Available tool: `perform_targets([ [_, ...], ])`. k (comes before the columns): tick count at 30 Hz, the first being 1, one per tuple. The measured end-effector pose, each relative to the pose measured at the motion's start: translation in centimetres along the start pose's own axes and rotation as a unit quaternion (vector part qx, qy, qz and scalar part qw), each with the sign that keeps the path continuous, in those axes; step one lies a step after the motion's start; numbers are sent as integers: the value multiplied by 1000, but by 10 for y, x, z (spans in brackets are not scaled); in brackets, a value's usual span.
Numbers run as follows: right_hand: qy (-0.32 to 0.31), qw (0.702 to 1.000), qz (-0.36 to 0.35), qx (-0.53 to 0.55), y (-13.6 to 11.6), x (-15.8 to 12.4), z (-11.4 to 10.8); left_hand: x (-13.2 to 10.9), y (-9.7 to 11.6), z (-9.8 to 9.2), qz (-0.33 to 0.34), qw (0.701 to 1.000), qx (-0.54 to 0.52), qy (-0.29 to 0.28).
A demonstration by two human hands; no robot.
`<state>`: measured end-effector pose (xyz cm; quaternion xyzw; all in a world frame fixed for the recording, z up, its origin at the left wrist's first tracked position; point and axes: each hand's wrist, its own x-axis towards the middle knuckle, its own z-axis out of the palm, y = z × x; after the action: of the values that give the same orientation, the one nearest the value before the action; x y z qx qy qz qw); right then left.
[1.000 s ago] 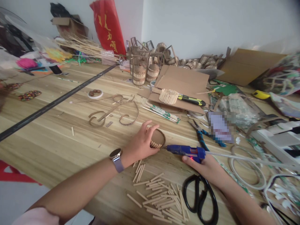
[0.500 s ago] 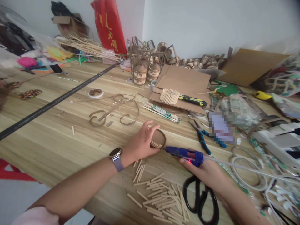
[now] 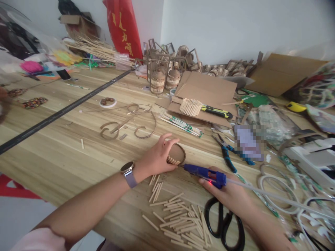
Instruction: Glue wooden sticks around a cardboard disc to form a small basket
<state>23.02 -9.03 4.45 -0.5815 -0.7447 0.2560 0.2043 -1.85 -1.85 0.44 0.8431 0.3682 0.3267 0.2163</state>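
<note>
My left hand (image 3: 157, 157), with a watch on the wrist, is curled around a small brown ring (image 3: 178, 153) lined with short wooden sticks, and holds it on the wooden table (image 3: 65, 150). My right hand (image 3: 227, 193) grips a blue glue gun (image 3: 205, 173) with a red light lit. The gun's nozzle points left and touches the ring's near edge. A pile of short wooden sticks (image 3: 178, 219) lies on the table just in front of both hands.
Black scissors (image 3: 223, 223) lie under my right wrist; blue pliers (image 3: 226, 155) are behind the gun. Cardboard sheets (image 3: 206, 92), a yellow-black knife (image 3: 216, 111), small stick baskets (image 3: 163, 78), curved cardboard strips (image 3: 125, 125) and coiled white cable (image 3: 277, 188) crowd the right and back. A black bar (image 3: 57, 113) crosses the left.
The glue gun and my right hand have shifted slightly left and nearer to me, with the nozzle staying at the ring. My left hand stays on the ring.
</note>
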Motion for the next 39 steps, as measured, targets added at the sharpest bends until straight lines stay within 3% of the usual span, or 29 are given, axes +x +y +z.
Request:
perform_targets([
  [39, 28, 997, -51, -52, 2, -1, 3, 1, -1, 1, 16, 1000, 24, -5],
])
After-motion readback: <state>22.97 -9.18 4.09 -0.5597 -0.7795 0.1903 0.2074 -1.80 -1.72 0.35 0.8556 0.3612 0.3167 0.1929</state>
